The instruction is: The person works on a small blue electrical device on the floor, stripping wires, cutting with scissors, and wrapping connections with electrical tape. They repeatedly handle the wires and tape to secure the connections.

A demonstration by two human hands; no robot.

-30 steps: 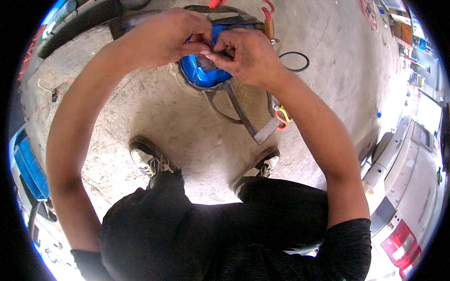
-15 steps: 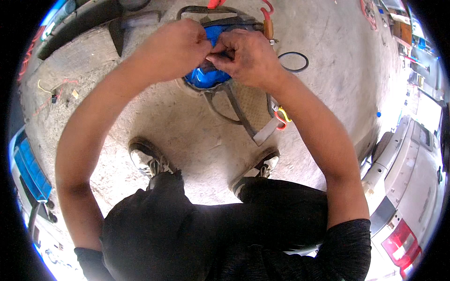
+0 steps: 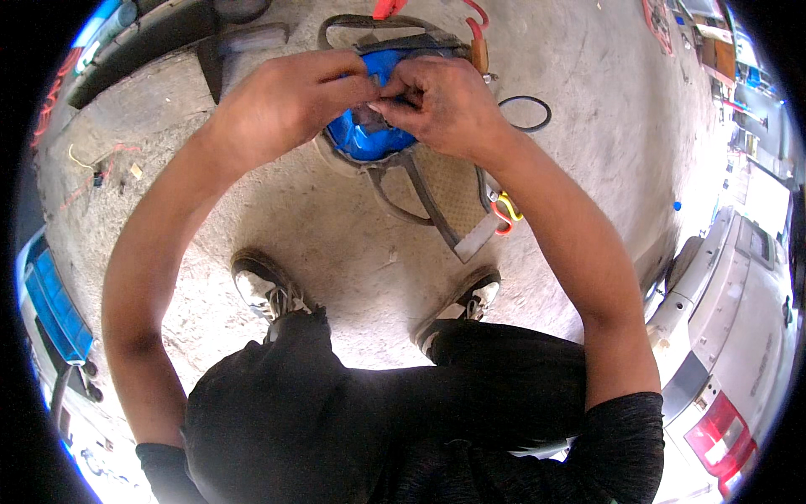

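Observation:
My left hand [image 3: 298,97] and my right hand [image 3: 445,102] meet fingertip to fingertip above a shiny blue object [image 3: 365,144] resting inside what looks like a dark-rimmed tool bag [image 3: 388,186] with strap handles. Thumb and fingers of the right hand are pinched together. The left fingers reach across, bent and pressed together at the right fingertips. Whatever small thing lies between them is hidden. Dark patches show on the blue surface just under the hands.
Beside the bag are a black ring [image 3: 526,112] and tools with red and yellow handles [image 3: 506,210]. A dark bumper-like part [image 3: 159,50] lies at the far left, thin wires [image 3: 99,175] below it. A white vehicle [image 3: 730,319] stands at right. My shoes [image 3: 267,284] flank the near floor.
My left hand has turned and shifted slightly left, its fingers straighter now, uncovering more of the blue object. The right hand stays nearly in place, still pinched.

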